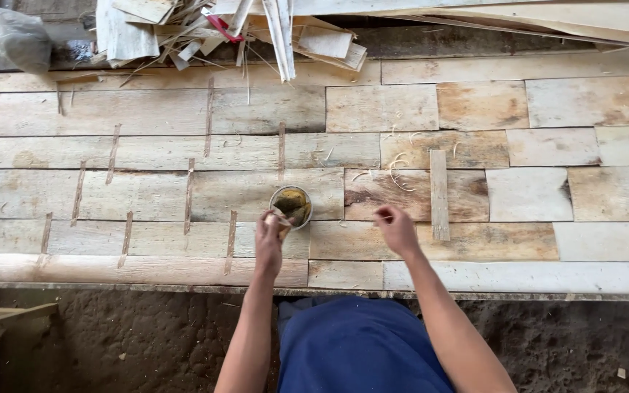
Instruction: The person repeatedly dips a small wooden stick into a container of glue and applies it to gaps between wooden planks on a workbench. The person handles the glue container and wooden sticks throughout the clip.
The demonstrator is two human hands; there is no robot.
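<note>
A wide bed of thin wood veneer sheets (161, 156) lies flat before me, several joined by narrow brown tape strips (189, 195). A small round tin (291, 206) with yellowish paste stands on the sheets near the front edge. My left hand (269, 239) sits just at the tin's near side, fingers closed on a small strip of tape or wood that reaches into the tin. My right hand (396, 228) rests on a veneer piece to the right, fingers curled, with nothing visibly in it. A loose narrow wood slat (439, 194) lies upright just right of that hand.
A heap of veneer offcuts (220, 33) is piled at the far edge, with a plastic bag (17, 38) at far left. Curly shavings (398, 171) lie near the slat. Dark earth floor (132, 338) lies below the bench's front edge. My blue trousers (358, 346) show below.
</note>
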